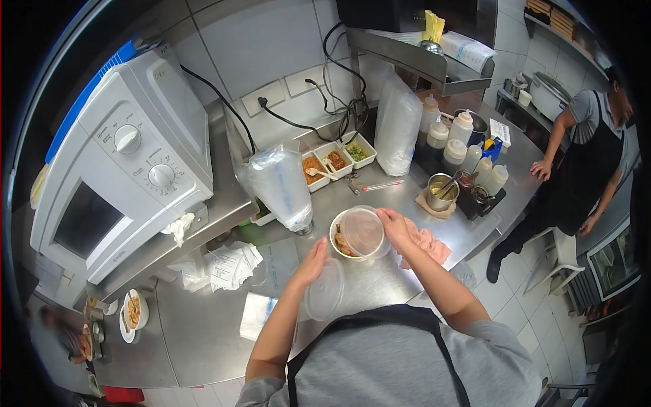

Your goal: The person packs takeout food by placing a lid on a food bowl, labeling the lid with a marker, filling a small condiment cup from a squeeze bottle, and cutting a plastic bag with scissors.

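Note:
My right hand (395, 229) grips a round translucent plastic lid (363, 232) by its right edge. The lid is tilted over a round white bowl (333, 243) and covers much of it. Brown food (344, 245) shows inside at the bowl's left. Just left of the bowl, my left hand (312, 262) is held with fingers stretched out and nothing visible in it. A second clear lid (325, 290) lies on the steel counter by my left wrist. A crumpled pink cloth (427, 243) rests beyond my right wrist.
A microwave (135, 156) stands left. Behind the bowl are plastic bag bundles (279, 186), trays of toppings (333, 160) and a red-white pen (381, 186). Squeeze bottles (461, 129) and a metal pot (442, 190) sit right. A co-worker (590, 149) stands far right; receipts (232, 265) lie left.

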Demonstrator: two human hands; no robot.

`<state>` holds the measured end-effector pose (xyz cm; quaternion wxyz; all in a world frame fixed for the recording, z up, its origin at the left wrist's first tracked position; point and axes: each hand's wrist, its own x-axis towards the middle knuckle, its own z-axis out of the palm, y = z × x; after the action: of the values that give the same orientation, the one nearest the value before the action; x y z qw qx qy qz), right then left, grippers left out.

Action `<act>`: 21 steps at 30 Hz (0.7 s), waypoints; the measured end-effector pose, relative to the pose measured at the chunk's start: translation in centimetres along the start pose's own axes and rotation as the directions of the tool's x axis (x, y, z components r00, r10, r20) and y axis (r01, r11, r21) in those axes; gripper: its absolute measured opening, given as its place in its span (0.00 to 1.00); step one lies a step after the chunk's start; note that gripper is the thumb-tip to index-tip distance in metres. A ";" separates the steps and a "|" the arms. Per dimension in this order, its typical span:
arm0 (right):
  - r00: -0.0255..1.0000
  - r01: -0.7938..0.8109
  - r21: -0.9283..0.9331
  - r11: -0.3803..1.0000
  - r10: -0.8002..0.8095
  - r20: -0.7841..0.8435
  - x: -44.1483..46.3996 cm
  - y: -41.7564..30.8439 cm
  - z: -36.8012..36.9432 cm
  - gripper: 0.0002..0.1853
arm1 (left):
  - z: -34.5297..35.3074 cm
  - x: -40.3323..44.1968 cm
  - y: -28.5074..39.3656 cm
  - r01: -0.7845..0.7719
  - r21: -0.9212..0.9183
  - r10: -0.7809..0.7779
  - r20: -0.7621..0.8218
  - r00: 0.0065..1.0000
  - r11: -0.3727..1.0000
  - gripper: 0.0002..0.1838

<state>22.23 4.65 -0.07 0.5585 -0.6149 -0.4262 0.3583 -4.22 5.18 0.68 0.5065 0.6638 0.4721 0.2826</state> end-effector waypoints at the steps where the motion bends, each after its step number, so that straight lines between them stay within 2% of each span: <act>1: 0.992 0.112 -0.051 0.992 -0.114 -0.046 0.5 0.1 1.1 0.11 | 0.3 0.4 0.5 -0.011 0.022 0.011 -0.018 1.000 1.000 0.38; 2: 0.972 0.210 -0.195 0.958 -0.226 -0.059 0.9 0.2 1.8 0.11 | 0.5 0.6 1.0 -0.005 0.039 0.005 0.005 1.000 0.999 0.40; 4: 0.896 0.376 -0.468 0.800 -0.442 -0.035 1.3 -0.1 2.8 0.10 | 0.6 0.4 4.1 0.002 0.073 -0.006 0.054 0.999 0.997 0.45; 7: 0.936 0.259 -0.545 0.797 -0.347 -0.063 0.5 -2.5 4.2 0.09 | 1.4 1.7 3.7 0.095 0.229 -0.087 -0.046 0.995 0.969 0.43; 10: 0.948 0.230 -0.672 0.704 -0.318 -0.009 0.4 -3.7 4.9 0.09 | 2.3 1.7 3.0 0.023 0.103 -0.020 -0.029 0.999 0.994 0.38; 13: 0.965 0.211 -0.723 0.658 -0.257 0.047 0.8 -3.6 5.2 0.10 | 2.1 0.7 5.1 0.122 -0.084 -0.125 -0.032 0.992 0.989 0.32; 16: 0.971 0.211 -0.712 0.669 -0.227 0.075 0.8 -3.2 5.5 0.11 | 2.8 1.4 1.8 0.126 -0.255 -0.146 -0.064 0.987 0.959 0.34; 19: 0.962 0.269 -0.698 0.663 -0.225 0.157 0.7 -2.8 4.9 0.15 | 3.2 0.8 1.8 0.131 -0.286 -0.159 -0.077 0.984 0.949 0.39; 21: 0.929 0.363 -0.680 0.638 -0.308 0.207 0.4 -3.2 4.9 0.19 | 3.1 0.7 2.4 0.140 -0.287 -0.167 -0.073 0.983 0.948 0.40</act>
<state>17.50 6.98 2.57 0.3206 -0.6781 -0.6566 0.0791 -0.47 4.49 1.83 0.5925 0.5321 0.5016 0.3379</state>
